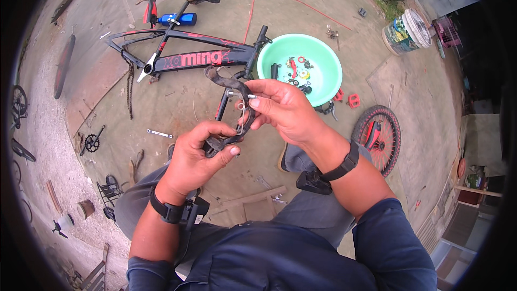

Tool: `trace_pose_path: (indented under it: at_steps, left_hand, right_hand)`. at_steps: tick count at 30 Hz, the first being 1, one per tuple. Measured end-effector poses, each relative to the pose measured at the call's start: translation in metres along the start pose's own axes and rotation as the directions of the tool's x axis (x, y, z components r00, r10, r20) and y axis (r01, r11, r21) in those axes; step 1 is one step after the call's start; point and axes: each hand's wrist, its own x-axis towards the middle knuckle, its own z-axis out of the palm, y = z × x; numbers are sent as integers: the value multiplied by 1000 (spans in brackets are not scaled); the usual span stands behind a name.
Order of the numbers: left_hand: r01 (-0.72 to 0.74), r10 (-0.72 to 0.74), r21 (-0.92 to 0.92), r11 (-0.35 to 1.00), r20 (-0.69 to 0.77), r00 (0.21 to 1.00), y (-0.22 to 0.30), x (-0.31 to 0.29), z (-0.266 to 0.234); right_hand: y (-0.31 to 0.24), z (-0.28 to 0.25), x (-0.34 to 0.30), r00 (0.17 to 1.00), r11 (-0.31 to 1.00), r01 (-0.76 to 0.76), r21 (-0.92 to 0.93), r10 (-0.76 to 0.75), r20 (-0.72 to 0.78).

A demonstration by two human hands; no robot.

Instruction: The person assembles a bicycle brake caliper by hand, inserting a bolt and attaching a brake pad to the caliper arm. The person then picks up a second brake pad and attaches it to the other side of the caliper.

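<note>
Both my hands hold a dark, curved bicycle part (229, 82) above the ground between my knees. It is bent roughly like an S, with a silver bolt (251, 96) sticking out near its middle; I cannot tell its exact kind. My left hand (196, 148) is closed on the lower end, thumb and fingers around it. My right hand (283, 105) pinches the middle beside the bolt with thumb and fingers. Just beyond lies a black and red bicycle frame (186, 60) with its fork, partly hidden behind the part and my hands.
A mint-green basin (326, 56) with small loose parts stands right of the frame. Red pedals (353, 101) and a red-spoked wheel (379, 145) lie at right. On the left are a wrench (160, 133) and a crankset (92, 141). A white bucket (407, 33) stands far right.
</note>
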Motion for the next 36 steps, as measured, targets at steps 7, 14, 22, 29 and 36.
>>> trace_pose_path:
  at_steps: [7,14,22,29,36]
  left_hand:
    - [-121,99,184,975,127,987,0,1,-7]
    - [-12,-1,131,991,94,996,4,-1,-6]
    - [8,-19,93,996,113,993,5,-2,-6]
    - [33,-42,77,997,120,992,6,-3,-6]
    - [-29,13,122,992,128,992,2,-1,-7]
  right_hand:
    - [1,-4,1,999,997,25,-73,-22,34]
    - [-2,-3,1,998,992,41,-117,-36,51]
    - [-2,-3,0,997,993,51,-110,-44,69]
    - [-2,-3,-1,996,993,54,-106,-46,74]
    - [-2,-6,-1,996,992,55,-117,-46,81]
